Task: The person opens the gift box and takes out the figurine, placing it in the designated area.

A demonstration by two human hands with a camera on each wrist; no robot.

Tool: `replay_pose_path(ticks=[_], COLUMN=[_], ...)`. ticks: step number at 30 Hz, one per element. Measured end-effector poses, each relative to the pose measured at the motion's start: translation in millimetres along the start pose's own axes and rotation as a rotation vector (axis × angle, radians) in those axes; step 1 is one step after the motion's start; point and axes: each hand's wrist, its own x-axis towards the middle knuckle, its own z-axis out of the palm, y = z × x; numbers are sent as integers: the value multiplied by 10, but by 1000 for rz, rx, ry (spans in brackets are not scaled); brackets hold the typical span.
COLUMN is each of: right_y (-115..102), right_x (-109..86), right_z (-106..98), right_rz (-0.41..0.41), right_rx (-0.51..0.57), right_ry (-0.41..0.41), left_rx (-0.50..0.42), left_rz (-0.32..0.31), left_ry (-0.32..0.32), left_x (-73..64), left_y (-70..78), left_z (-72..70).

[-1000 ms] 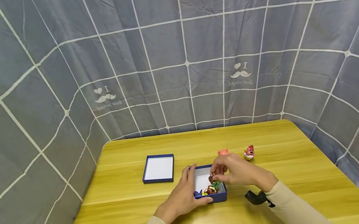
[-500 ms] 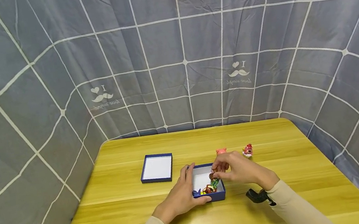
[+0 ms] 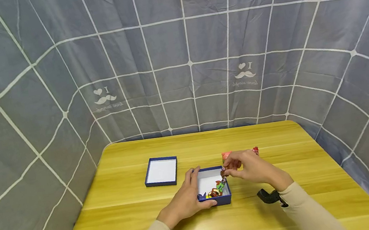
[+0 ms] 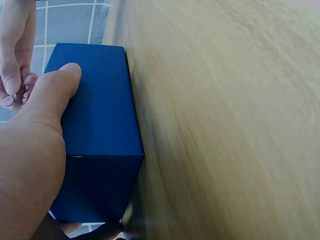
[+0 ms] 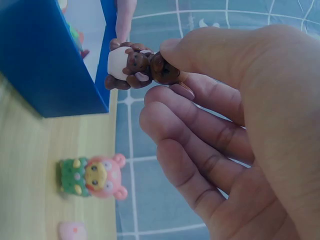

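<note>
My left hand (image 3: 185,196) grips the open blue box (image 3: 223,200) from its left, thumb on the front wall and fingers along the far left corner. In the left wrist view the thumb lies flat on the blue side wall (image 4: 102,107). My right hand (image 3: 253,166) pinches a small brown animal figurine (image 5: 131,66) with a white lower body, held by its head between thumb and index finger. It hangs over the box's right rim in the head view. Inside the box lie several toy figurines (image 3: 215,192), red-brown, green and blue; some overlap one another.
The box's lid (image 3: 160,171) lies inside-up at the back left. Behind the right hand stand a pink figurine with a green body (image 5: 92,177) and a red figurine (image 3: 255,150), partly covered. A pale pink thing (image 5: 72,230) shows at the right wrist view's lower edge.
The right hand has moved up and to the right with the brown figurine, from inside the box to its right rim. The left hand stays on the box.
</note>
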Motion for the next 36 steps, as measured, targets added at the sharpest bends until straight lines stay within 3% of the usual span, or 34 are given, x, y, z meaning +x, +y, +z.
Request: replay_pose_path(ticks=[7, 18, 36], right_y=[68, 86, 176], right_x=[-22, -48, -41], right_z=[-48, -74, -25], right_rz=[-10, 46, 30], right_rx=[-26, -32, -66], right_ry=[32, 3, 25], left_rx=[-6, -11, 18], left_rz=[-2, -9, -7], left_ry=[-8, -11, -13], left_x=[4, -20, -23], left_y=[-15, 13, -15], left_z=[-8, -14, -9])
